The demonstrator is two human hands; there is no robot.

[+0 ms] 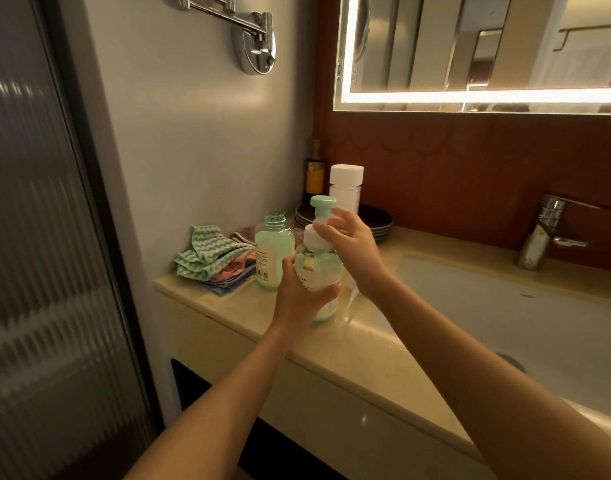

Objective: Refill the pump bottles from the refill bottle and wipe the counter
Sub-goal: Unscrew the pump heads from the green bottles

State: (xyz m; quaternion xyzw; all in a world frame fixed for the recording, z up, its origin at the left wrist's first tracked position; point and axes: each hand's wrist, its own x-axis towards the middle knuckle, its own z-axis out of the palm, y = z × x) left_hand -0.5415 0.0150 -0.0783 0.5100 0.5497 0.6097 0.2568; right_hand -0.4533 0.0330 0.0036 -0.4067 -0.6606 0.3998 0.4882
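Pump bottle (318,271) stands upright near the counter (366,355) front edge, nozzle pointing left. Left hand (299,292) is wrapped round its body, right hand (349,247) pinches the white pump collar. The uncapped refill bottle (273,251) sits just behind-left; the sink (505,306) is right.

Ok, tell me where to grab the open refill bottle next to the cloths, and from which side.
Grip the refill bottle around its straight body, just below the shoulder, coming from the front left. It stands upright with no cap, so a side grip probably keeps it level. The pump bottle, held by the left hand and right hand, crowds its right; the cloths lie low on its left.
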